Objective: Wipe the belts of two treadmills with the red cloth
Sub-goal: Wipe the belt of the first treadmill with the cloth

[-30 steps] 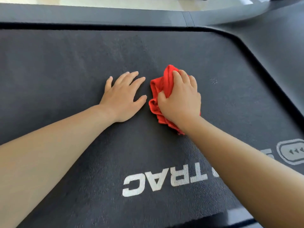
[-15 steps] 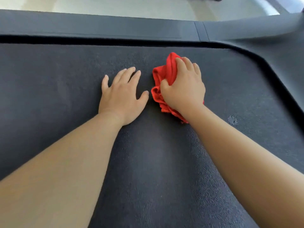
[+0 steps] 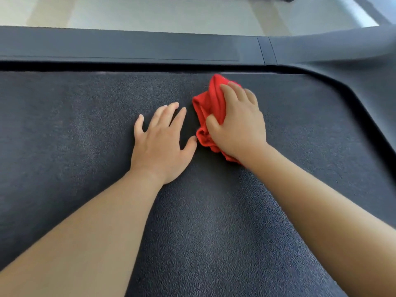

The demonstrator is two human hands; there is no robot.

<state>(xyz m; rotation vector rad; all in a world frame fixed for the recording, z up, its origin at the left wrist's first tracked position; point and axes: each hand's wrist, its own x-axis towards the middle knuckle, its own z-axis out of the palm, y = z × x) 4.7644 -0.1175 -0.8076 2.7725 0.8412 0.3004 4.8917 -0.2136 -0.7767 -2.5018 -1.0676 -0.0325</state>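
The dark textured treadmill belt (image 3: 75, 129) fills most of the view. A crumpled red cloth (image 3: 209, 108) lies on it near the belt's far edge. My right hand (image 3: 237, 123) lies over the cloth and grips it, fingers curled on its top and thumb dug into its left side, pressing it onto the belt. My left hand (image 3: 162, 142) lies flat on the belt just left of the cloth, fingers straight and spread, its thumb tip almost at the cloth's lower edge.
A dark plastic side rail (image 3: 128, 48) borders the belt's far edge and curves round into a wider cover (image 3: 375, 86) at the right. Beyond the rail lies pale floor (image 3: 150, 11).
Both hands and the cloth have slid along the belt toward its far edge. The white lettering and the small mark on the belt have passed out of view.
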